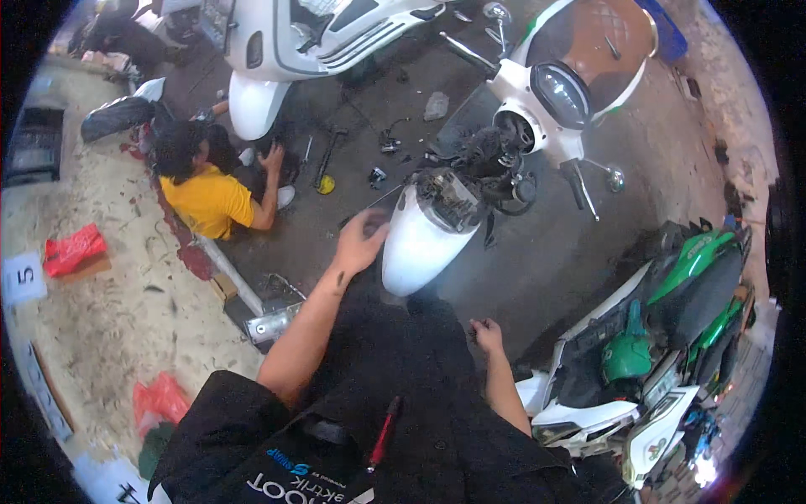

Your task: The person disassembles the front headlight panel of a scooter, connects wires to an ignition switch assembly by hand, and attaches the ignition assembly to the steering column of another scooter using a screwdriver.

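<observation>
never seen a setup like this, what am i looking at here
There is no robot: a person works with two bare hands, each called a grip here. The single picture comes from a wide fisheye camera on their head, looking down, so straight edges bend near the rim. The left grip is at the left side of a white rounded panel; whether it grasps it is unclear. The right grip hangs low, and I can't tell if it holds anything small. A yellow round thing lies on the dark floor. A white scooter stands ahead, and a co-worker in yellow is low at the left.
</observation>
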A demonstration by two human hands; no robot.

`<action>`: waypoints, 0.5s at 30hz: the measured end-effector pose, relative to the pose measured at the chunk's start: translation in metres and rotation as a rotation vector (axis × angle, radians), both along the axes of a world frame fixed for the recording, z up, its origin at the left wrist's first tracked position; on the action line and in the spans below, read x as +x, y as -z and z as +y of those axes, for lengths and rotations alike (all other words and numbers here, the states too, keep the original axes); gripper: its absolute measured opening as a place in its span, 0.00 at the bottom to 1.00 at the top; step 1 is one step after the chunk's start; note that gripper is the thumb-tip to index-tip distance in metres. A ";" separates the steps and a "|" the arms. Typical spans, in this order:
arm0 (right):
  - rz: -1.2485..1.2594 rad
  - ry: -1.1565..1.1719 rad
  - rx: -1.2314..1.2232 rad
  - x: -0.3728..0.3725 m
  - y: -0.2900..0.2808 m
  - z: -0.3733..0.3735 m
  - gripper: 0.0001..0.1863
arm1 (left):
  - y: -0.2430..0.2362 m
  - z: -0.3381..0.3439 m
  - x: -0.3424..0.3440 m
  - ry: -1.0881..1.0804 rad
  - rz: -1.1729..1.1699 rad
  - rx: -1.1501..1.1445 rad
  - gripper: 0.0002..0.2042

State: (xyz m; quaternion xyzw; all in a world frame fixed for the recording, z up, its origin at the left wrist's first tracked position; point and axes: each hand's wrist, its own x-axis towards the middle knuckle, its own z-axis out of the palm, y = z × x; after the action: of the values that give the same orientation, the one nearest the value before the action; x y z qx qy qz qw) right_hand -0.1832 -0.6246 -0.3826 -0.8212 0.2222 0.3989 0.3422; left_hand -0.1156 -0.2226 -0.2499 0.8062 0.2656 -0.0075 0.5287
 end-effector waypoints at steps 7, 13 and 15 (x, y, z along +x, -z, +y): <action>-0.054 0.470 -0.010 -0.019 -0.064 0.061 0.13 | -0.010 0.030 0.138 0.235 -0.189 -0.097 0.13; -0.071 0.691 0.084 -0.038 -0.085 0.149 0.11 | 0.035 0.057 0.140 0.312 0.000 -0.224 0.13; -0.156 0.668 0.158 -0.015 -0.105 0.191 0.11 | 0.045 0.081 0.131 0.302 0.047 -0.283 0.10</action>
State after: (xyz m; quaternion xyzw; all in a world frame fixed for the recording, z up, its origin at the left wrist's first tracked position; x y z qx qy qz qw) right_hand -0.1979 -0.4332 -0.2780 -0.7022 0.4203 0.2171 0.5322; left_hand 0.0155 -0.1414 -0.2949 0.7540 0.1500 -0.1428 0.6233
